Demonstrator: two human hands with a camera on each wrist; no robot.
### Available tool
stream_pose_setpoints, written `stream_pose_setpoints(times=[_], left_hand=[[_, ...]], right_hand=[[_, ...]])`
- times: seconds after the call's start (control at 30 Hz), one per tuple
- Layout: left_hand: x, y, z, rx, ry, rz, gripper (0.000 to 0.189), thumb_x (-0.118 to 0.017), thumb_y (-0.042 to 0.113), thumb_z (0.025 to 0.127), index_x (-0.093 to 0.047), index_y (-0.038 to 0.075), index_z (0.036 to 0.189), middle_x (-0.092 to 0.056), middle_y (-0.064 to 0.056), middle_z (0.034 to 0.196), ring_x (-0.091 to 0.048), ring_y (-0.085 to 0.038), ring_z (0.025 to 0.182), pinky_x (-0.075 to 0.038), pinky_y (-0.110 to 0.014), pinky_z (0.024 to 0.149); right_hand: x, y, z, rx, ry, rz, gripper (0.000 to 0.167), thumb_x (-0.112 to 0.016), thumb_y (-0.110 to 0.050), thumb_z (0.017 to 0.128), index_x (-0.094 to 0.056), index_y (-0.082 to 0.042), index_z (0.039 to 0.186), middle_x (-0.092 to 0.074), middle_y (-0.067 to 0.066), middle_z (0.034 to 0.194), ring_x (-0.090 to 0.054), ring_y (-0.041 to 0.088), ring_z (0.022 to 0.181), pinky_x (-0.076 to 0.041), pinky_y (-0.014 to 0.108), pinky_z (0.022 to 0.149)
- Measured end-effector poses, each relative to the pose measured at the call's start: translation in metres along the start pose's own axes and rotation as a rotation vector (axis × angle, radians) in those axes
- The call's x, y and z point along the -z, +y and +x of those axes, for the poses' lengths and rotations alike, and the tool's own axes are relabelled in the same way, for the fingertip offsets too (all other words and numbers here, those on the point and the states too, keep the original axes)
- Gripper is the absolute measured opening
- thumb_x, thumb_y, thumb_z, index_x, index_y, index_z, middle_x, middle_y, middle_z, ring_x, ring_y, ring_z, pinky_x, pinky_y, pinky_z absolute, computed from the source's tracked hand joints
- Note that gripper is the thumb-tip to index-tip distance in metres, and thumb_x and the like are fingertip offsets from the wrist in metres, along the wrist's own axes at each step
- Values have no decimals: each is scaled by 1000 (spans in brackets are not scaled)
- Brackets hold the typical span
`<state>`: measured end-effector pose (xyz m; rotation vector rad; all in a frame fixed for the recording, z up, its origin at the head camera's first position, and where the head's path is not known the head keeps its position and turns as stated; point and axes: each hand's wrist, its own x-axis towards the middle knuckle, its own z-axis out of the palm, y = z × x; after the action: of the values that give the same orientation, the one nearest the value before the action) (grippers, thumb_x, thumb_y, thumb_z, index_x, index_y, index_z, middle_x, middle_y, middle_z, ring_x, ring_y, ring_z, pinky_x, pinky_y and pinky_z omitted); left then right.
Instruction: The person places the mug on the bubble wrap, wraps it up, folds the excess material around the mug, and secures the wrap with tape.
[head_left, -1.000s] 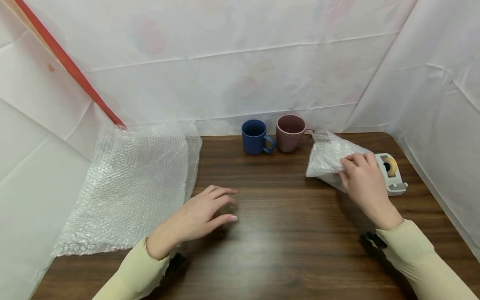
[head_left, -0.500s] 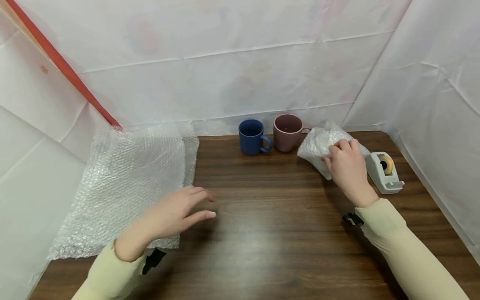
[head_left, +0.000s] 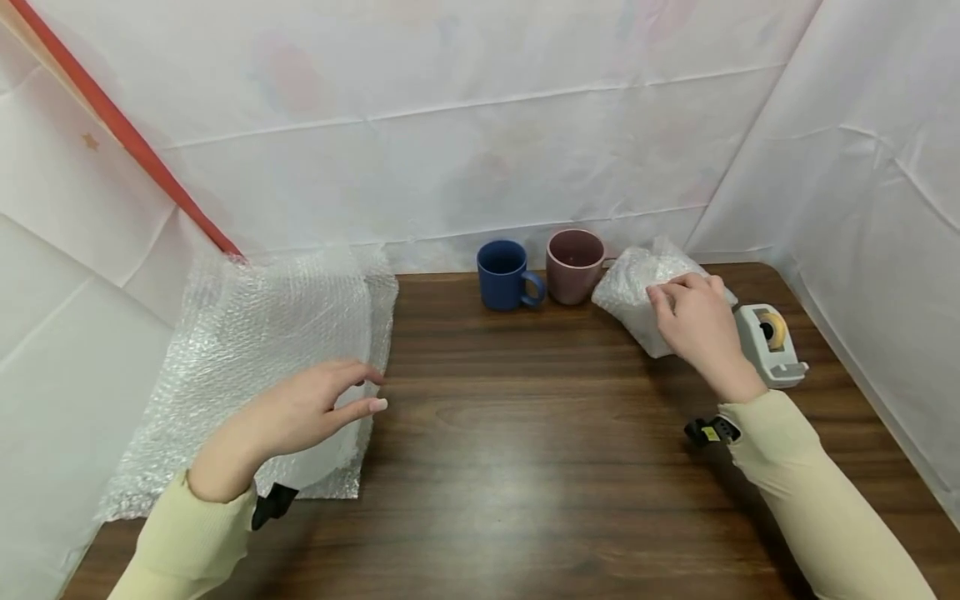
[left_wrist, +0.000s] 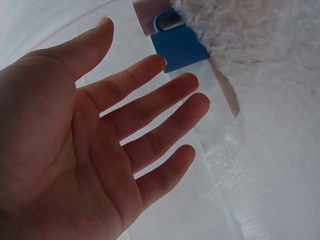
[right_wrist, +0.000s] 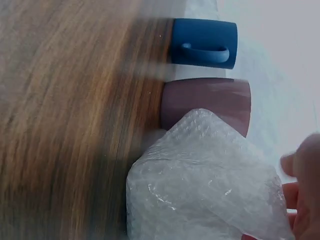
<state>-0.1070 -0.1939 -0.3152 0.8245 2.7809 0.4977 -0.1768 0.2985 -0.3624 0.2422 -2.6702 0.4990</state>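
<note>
head view: left hand (head_left: 288,412) shifted leftward over the past second, from above the table (head_left: 480,467) to above the edge of the bubble wrap sheets (head_left: 255,333), fingers loosely apart, holding nothing. right hand (head_left: 701,325) at the bubble-wrapped bundle (head_left: 637,312), carried from near the tape dispenser (head_left: 757,350) to just beside the mauve mug (head_left: 573,279), with the blue mug (head_left: 501,283) farther left. probably means a bundle set down in line with the mugs, and a release begun or done.

left wrist view: palm and spread fingers in plain sight, nothing held, plastic beyond.

right wrist view: thumb apart from the crinkled wrapping, other fingers partly hidden at its edge; cannot tell about any remaining grip, nor about contact between bundle and mauve mug.
</note>
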Motion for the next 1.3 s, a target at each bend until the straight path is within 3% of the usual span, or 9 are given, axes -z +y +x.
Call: stream_pose_setpoints(times=[0.3,0.6,0.67,0.77,0.9,1.0,1.13,1.23,1.3], left_hand=[[0,-14,-1,63,-8,-21,48,-53,52,100,-64,13,125,-63,-6,125,-59,-30,115,-48,-53,93],[1,-34,3,131,13,36,53,-53,48,101,-61,3,128,-61,-18,129,-56,-40,119,-45,-59,95],[-5,-41,7,168,47,90,59,-51,52,101,-59,0,129,-58,-21,131,-52,-44,122,-42,-62,97],[-15,-46,11,295,46,155,85,-47,69,94,-50,-5,137,-48,-29,140,-43,-54,126,-38,-70,96],[-32,-45,14,414,17,143,108,-48,79,87,-38,-13,142,-38,-37,144,-37,-63,124,-35,-75,94],[-40,-45,14,421,37,101,98,-56,68,89,-41,-17,136,-46,-38,135,-44,-63,116,-40,-70,92],[-46,-48,12,378,100,77,56,-66,44,90,-59,-9,109,-62,-26,103,-60,-48,90,-49,-58,78],[-50,-48,12,300,139,112,23,-65,28,87,-64,5,85,-65,-26,106,-62,-45,98,-49,-57,87],[-52,-48,11,257,146,146,16,-64,22,86,-63,10,75,-62,-31,119,-57,-49,112,-42,-58,101]], right_hand=[[-7,2,3,-38,105,52,24,-76,-14,88,-75,9,95,-69,24,94,-61,39,90,-35,51,89],[-12,3,2,-58,147,13,24,-74,-17,90,-73,8,92,-63,22,93,-50,43,91,-43,54,77],[-11,3,2,-65,136,13,24,-74,-17,91,-73,7,92,-63,21,93,-50,43,91,-43,54,77],[-11,2,1,-74,113,18,25,-73,-19,92,-73,7,92,-63,21,93,-50,41,91,-43,53,78],[-12,2,-1,-78,116,26,25,-73,-18,92,-72,7,93,-62,21,94,-50,42,93,-42,53,78],[-14,3,-2,-74,135,31,24,-73,-18,92,-72,7,94,-62,21,94,-49,43,94,-42,54,77],[-14,4,-3,-57,143,26,25,-73,-19,91,-72,6,96,-63,22,95,-50,44,94,-42,55,79],[-11,5,-2,-49,126,10,26,-73,-21,91,-73,4,100,-66,21,99,-51,44,95,-42,54,80],[-8,4,-2,-51,105,-5,28,-71,-22,93,-73,3,105,-67,21,105,-53,44,99,-43,55,81]])
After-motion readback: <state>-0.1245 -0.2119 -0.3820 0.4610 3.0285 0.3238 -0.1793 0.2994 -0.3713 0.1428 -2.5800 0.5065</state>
